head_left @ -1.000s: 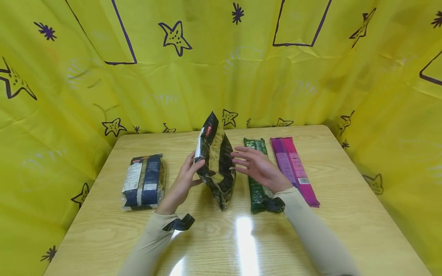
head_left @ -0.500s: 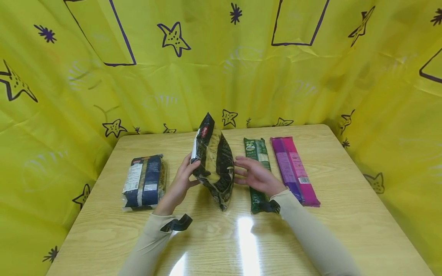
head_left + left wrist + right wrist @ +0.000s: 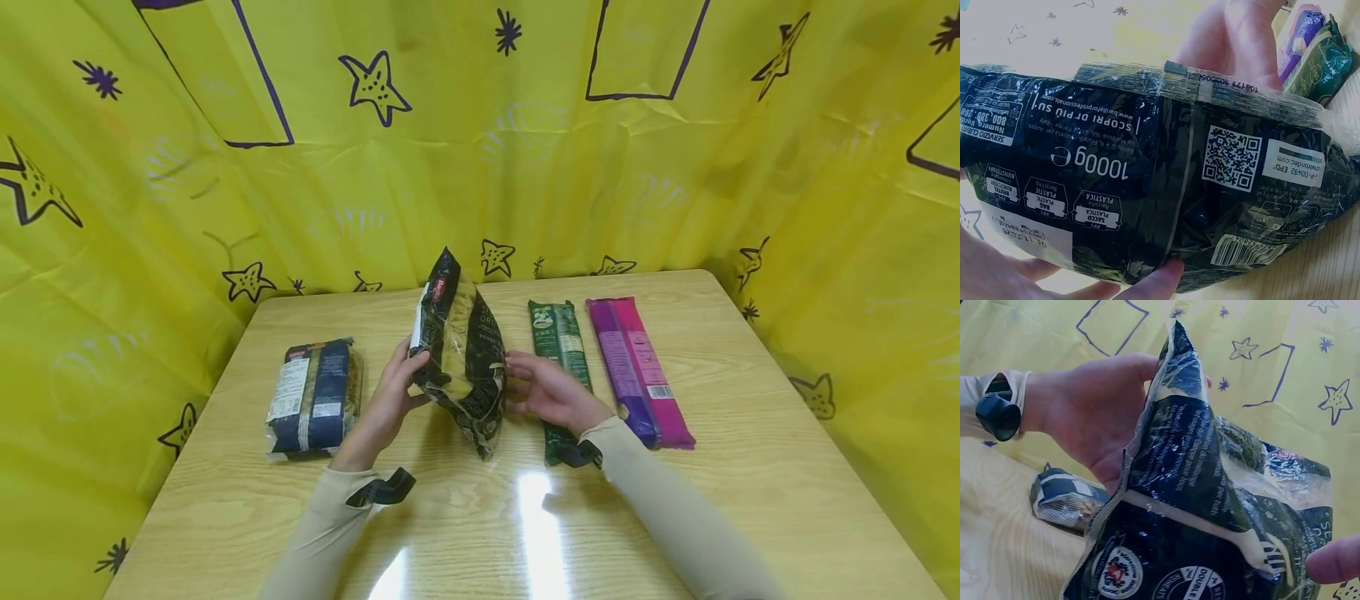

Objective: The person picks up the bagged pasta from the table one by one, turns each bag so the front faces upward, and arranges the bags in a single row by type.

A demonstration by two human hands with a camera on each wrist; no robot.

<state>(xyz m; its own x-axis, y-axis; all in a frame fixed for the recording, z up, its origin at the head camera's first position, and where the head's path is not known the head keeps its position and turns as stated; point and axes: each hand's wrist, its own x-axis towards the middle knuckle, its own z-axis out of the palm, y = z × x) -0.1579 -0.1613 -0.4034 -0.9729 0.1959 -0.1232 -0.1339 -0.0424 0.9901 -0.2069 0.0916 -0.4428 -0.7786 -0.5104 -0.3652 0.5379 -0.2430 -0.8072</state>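
Note:
A black bag of penne pasta (image 3: 459, 342) is held up over the table, tilted, with its clear window showing pasta. My left hand (image 3: 384, 408) grips its left side, thumb in front and the other fingers behind. In the left wrist view, the bag's printed back (image 3: 1122, 162) carries "1000g" and a QR code. My right hand (image 3: 553, 390) has its fingertips at the bag's right edge, fingers loosely bent. Part of one right-hand finger (image 3: 1338, 557) shows beside the bag in the right wrist view.
On the wooden table (image 3: 465, 533), a blue pasta bag (image 3: 313, 398) lies left. A green packet (image 3: 561, 342) lies partly under the right hand in view, beside a pink and purple packet (image 3: 641, 371). A yellow patterned curtain (image 3: 450, 167) surrounds the table.
The right hand has moved down and left, closing the gap to the bag's edge. The held bag has shifted slightly left with the left hand.

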